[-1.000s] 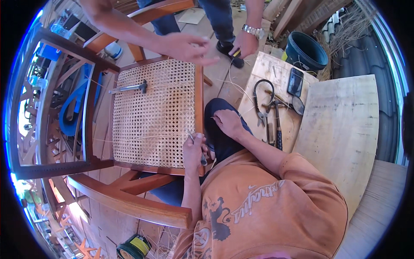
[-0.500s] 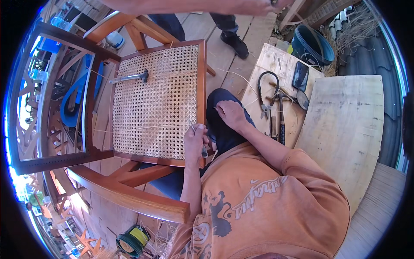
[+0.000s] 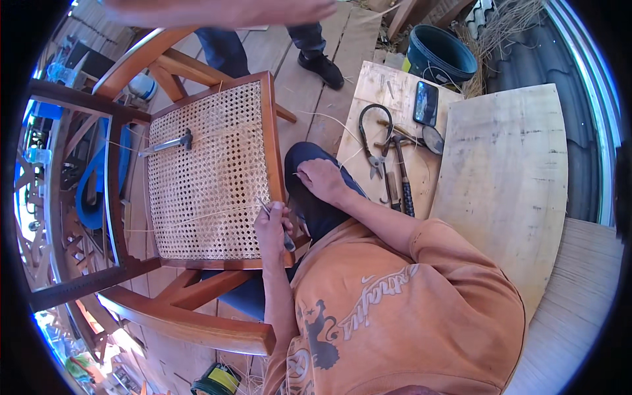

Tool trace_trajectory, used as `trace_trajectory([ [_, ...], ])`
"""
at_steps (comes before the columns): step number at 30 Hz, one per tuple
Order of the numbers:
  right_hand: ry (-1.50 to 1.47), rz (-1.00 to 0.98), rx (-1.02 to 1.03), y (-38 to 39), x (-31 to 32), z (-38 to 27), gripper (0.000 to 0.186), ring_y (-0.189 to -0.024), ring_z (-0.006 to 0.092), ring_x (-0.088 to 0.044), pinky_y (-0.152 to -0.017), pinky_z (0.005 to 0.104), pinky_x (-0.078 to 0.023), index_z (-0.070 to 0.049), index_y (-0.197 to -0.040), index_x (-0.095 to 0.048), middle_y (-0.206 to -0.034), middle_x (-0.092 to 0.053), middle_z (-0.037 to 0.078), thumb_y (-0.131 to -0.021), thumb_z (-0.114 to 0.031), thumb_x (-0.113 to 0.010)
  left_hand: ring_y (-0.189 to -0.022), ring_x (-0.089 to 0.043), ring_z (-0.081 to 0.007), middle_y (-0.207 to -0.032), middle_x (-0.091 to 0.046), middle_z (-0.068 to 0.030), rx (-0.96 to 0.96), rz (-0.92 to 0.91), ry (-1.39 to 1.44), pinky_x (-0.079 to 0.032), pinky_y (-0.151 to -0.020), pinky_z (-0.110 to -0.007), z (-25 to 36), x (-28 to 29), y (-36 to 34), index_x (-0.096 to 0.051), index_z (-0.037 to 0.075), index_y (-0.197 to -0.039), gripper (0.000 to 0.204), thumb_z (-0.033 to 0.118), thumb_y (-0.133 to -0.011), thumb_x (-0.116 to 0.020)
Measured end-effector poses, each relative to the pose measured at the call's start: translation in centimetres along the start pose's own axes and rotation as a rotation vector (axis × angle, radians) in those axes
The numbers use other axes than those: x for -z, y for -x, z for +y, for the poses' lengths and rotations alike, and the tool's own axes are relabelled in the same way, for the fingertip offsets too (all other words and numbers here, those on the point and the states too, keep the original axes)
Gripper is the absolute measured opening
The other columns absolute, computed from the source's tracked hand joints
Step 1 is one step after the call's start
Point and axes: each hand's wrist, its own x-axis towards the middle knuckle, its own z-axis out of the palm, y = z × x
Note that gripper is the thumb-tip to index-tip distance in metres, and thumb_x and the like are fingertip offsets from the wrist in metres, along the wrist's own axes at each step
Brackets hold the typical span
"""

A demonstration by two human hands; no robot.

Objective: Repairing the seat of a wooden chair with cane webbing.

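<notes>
A wooden armchair's woven cane seat (image 3: 209, 178) lies in front of me, framed by reddish-brown wood. My left hand (image 3: 272, 227) is closed around a thin metal-pointed tool, like an awl, with a dark handle. It rests over the seat's right rail, and the tool's point (image 3: 263, 204) meets the cane near its edge. My right hand (image 3: 321, 179) lies over my knee, pinching what looks like a thin pale cane strand (image 3: 295, 174). A hammer (image 3: 172, 141) rests on the far part of the seat. Loose cane strands cross the weave.
At right, a board (image 3: 355, 99) holds pliers (image 3: 376, 164), hammers (image 3: 403, 171) and a phone (image 3: 426, 103). A wide plywood panel (image 3: 507, 164) and a dark bucket (image 3: 442, 52) are nearby. Another person's blurred forearm (image 3: 224, 12) crosses the top; their shoe (image 3: 321, 70) stands beyond the chair.
The view has shifted, so the chair and board appear further left. The other person's forearm has moved left across the top. Both my hands keep nearly the same places and grips.
</notes>
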Motion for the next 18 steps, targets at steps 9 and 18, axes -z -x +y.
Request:
trace_trajectory([
  [9,0.020,-0.037,-0.026,-0.01,0.22,-0.22,0.009,-0.071,0.0310,-0.058,-0.064,0.0421,-0.045,-0.007,-0.075,-0.058,-0.072,-0.060,0.012,-0.078,-0.016,-0.058,-0.048,-0.050,-0.0054,-0.074,-0.057,-0.0016,0.017,0.025,-0.030,-0.039,-0.040,-0.019,0.18,-0.21,0.19,-0.056,0.004,-0.091,0.017,0.021,-0.089,-0.053],
  [18,-0.005,0.004,0.021,-0.20,0.08,-0.07,0.007,-0.071,0.0301,-0.058,-0.064,0.0414,-0.046,-0.007,-0.079,-0.059,-0.072,-0.060,0.011,-0.077,-0.013,-0.060,-0.048,-0.050,-0.0046,-0.073,-0.057,-0.0008,0.026,0.002,-0.019,-0.039,-0.041,-0.018,-0.14,-0.01,-0.06,-0.056,0.004,-0.091,0.018,0.022,-0.089,-0.053],
])
